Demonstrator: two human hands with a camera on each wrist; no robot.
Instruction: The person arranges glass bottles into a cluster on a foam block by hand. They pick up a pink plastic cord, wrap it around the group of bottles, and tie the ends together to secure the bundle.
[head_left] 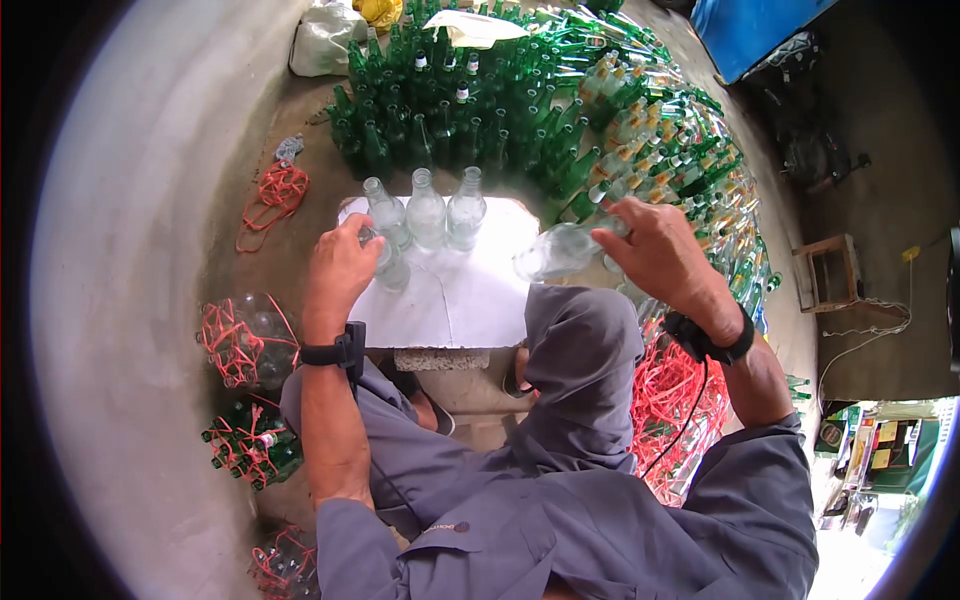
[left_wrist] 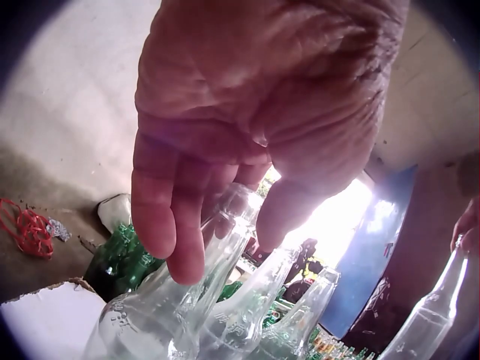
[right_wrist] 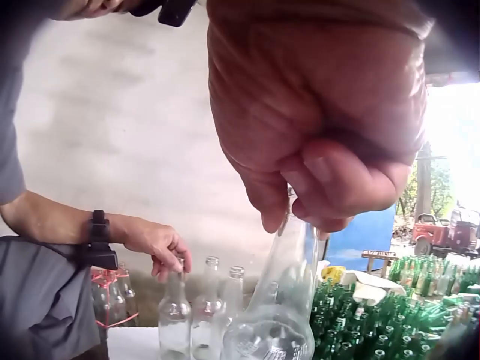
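Observation:
My left hand (head_left: pixel 343 268) has its thumb and fingers around the neck of a clear glass bottle (head_left: pixel 393 273), which stands upright at the left side of a white board (head_left: pixel 460 315). Just behind it, three more clear bottles (head_left: pixel 426 215) stand in a row. On the other side, my right hand (head_left: pixel 665 248) grips another clear bottle (head_left: pixel 557 252) by its neck. That bottle is tilted in the head view, its base over the board's right edge. Raised lettering shows low on its glass (right_wrist: pixel 270 346) in the right wrist view.
Many green bottles (head_left: pixel 440 120) crowd the floor behind the board, with labelled clear ones (head_left: pixel 640 130) to the right. Red strapping (head_left: pixel 680 400) lies heaped by my right leg. Strapped bottle bundles (head_left: pixel 250 340) sit at left, near the wall (head_left: pixel 130 250). A wooden stool (head_left: pixel 830 272) stands far right.

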